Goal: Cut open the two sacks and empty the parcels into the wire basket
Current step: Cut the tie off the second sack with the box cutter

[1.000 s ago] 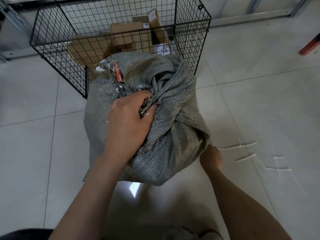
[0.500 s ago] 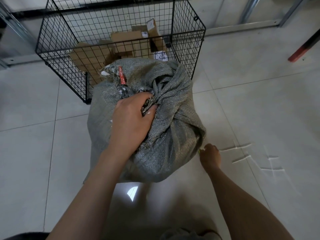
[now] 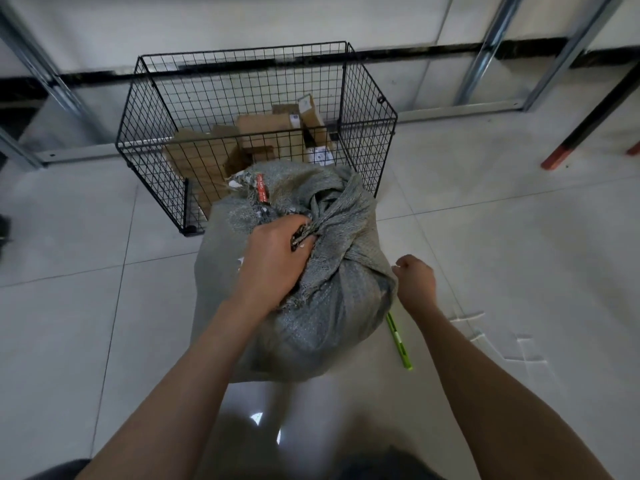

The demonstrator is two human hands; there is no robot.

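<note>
Head cam, the only view I've got. Grey woven sack (image 3: 332,306) stands on the floor tiles (image 3: 104,306), centre frame, just on the near side of the wire basket (image 3: 367,98). Its far top overlaps the basket's near wall; can't tell if they touch. The basket has cardboard parcels (image 3: 266,133) in it, mostly centre and left.

L hand (image 3: 273,268): fingers clenched round the sack's bunched neck, top centre, thumb tucked into the folds. R hand (image 3: 415,282): just right of the sack, off the cloth, fingers curled to a fist, nothing showing in it. A green stick (image 3: 400,344), prob the cutter, lies on the floor at the sack's near right, below the R forearm, not held. Red tag (image 3: 262,188) sits at the far left of the neck.

Handling, my read:
- **Weight:** sack bulges full, so prob heavy.
- **Cloth:** soft and floppy, coarse weave. Decent grip, but it won't keep shape.
- **Best hold:** the gathered neck, where L has it. For tipping I'd want the 2nd hand low, at a bottom corner.
- **Cut first:** neck looks closed, so the cut comes before tipping, blade kept away from the L fingers.
- **Snags:** box corners may catch in the mouth.
</note>
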